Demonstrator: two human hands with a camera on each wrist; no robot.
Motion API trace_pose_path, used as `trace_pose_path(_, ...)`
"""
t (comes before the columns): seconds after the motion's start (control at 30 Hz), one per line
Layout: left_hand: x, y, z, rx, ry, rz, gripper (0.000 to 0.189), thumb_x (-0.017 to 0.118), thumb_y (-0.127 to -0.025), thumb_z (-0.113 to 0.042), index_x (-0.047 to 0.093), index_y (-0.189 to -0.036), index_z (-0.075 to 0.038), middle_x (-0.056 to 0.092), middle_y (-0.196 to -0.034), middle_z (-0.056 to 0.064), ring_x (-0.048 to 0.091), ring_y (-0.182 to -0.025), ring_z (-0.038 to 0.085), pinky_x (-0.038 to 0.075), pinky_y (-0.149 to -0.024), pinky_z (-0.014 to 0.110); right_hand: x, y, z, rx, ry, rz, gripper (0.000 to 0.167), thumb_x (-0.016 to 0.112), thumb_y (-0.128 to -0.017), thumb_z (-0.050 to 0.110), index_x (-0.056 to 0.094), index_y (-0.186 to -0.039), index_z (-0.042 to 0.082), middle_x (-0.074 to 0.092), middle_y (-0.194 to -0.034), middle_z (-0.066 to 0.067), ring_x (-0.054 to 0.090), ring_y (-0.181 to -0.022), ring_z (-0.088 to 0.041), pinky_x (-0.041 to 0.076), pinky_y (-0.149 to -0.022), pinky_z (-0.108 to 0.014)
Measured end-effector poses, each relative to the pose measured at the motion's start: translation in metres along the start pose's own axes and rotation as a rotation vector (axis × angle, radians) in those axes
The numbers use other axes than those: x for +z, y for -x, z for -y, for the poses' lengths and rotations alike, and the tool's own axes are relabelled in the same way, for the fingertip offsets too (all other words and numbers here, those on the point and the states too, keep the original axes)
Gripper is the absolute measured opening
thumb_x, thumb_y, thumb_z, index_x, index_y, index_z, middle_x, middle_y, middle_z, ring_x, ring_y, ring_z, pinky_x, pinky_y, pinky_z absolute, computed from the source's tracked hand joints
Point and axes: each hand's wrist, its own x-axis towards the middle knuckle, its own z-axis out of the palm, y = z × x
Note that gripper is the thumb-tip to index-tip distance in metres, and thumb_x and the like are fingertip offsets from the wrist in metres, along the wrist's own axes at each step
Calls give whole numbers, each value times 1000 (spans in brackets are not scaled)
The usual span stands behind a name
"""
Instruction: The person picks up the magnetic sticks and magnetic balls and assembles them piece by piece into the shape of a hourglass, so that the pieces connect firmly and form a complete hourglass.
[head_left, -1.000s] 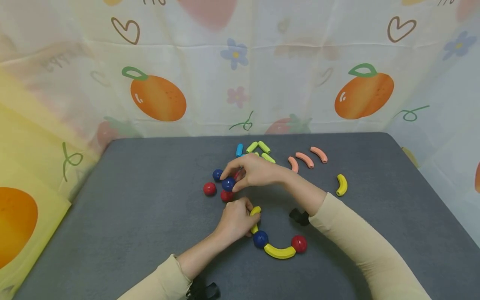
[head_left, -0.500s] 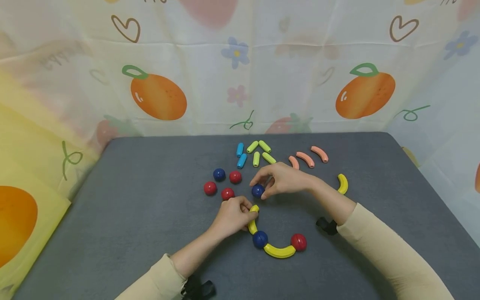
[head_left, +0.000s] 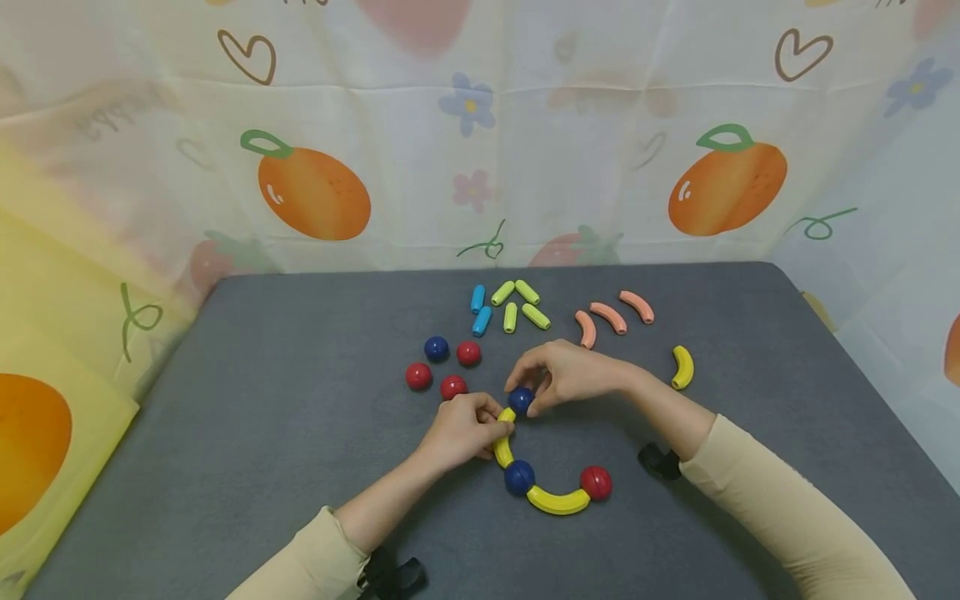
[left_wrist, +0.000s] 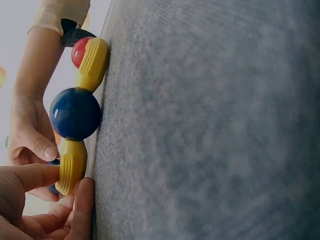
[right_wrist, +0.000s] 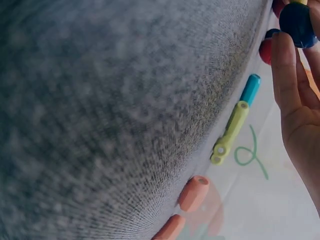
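Note:
My left hand [head_left: 463,429] pinches a curved yellow rod [left_wrist: 73,167] between thumb and fingers. That rod's lower end joins a blue ball [head_left: 519,477], from which a second yellow rod [head_left: 558,501] runs to a red ball [head_left: 596,482]. With thumb and fingertips my right hand [head_left: 566,372] holds another blue ball [head_left: 521,401] at the upper end of the gripped rod. Ball and rod end look in contact in the head view. Fingers partly cover the held ball in the right wrist view.
Left of the hands lie a loose blue ball [head_left: 437,349] and several red balls [head_left: 418,376]. Behind are blue rods [head_left: 482,321], green rods [head_left: 536,316] and curved pink rods [head_left: 608,318]. A curved yellow rod [head_left: 682,367] sits at right on the grey table [head_left: 285,433].
My right hand has carried the blue ball from the loose balls rightward, then down to the yellow rod's upper end. The left hand keeps hold of the rod, barely moving.

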Motion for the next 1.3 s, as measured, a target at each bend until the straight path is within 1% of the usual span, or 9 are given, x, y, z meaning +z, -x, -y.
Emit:
trace_pose_path(0.33,-2,-2,-1,6,-11,-9,17,72,-88,-13,73,-97,1,74,-82,11,65,-61,7,59,-58,26,1,1,0,6,-24,3,36,80,-82,18,70,-116,17,70,-111,2,66,-99,-10,58,-81,-23)
trace_pose_path(0.53,-3,-1,1,3,-1,-8,17,73,-86,-13,72,-93,2,74,-78,10,68,-60,8,60,-58,26,-1,4,-1,16,-66,-31,35,79,-83,19,69,-117,15,71,-115,-1,67,-104,-16,59,-85,-26)
trace_pose_path(0.67,-4,1,2,-9,15,-9,16,75,-85,-12,69,-88,3,73,-72,11,69,-58,11,59,-56,27,-6,12,-4,35,-94,-60,38,78,-84,19,68,-120,12,69,-119,-6,66,-108,-22,58,-89,-31)
trace_pose_path(0.8,-3,3,3,-29,-4,-13,18,77,-83,-13,66,-84,2,71,-69,9,69,-54,11,58,-54,26,-12,21,-8,50,-111,-83,39,77,-86,20,67,-121,10,69,-119,-10,64,-109,-25,57,-91,-35)
trace_pose_path(0.9,-2,3,2,-19,-53,-27,21,77,-82,-13,63,-87,1,69,-68,7,67,-51,10,56,-51,23,-17,29,-11,60,-120,-115,39,76,-86,21,66,-122,8,68,-120,-12,64,-110,-27,57,-91,-36)
trace_pose_path(0.97,-2,2,1,7,-115,-52,25,78,-81,-13,61,-93,1,67,-71,7,64,-52,8,54,-51,21,-21,34,-13,67,-131,-146,40,76,-87,21,66,-123,7,67,-121,-14,64,-111,-29,57,-91,-36)
trace_pose_path(1.07,0,0,-4,52,-241,-103,34,77,-81,-15,59,-105,1,63,-80,8,59,-63,11,50,-56,23,-28,43,-16,77,-143,-195,40,75,-88,20,65,-123,5,65,-122,-16,63,-111,-30,57,-91,-34)
trace_pose_path(1.17,1,-2,-9,78,-349,-143,41,77,-82,-17,59,-115,0,63,-94,10,59,-79,19,51,-66,30,-35,52,-19,91,-145,-242,40,74,-88,19,64,-124,3,64,-125,-18,64,-111,-27,56,-90,-28)
trace_pose_path(1.3,3,-3,-12,112,-397,-139,46,77,-84,-16,60,-123,0,65,-105,14,64,-91,25,55,-75,39,-45,63,-24,114,-110,-310,37,72,-90,21,65,-122,4,66,-126,-17,65,-111,-16,55,-90,-23)
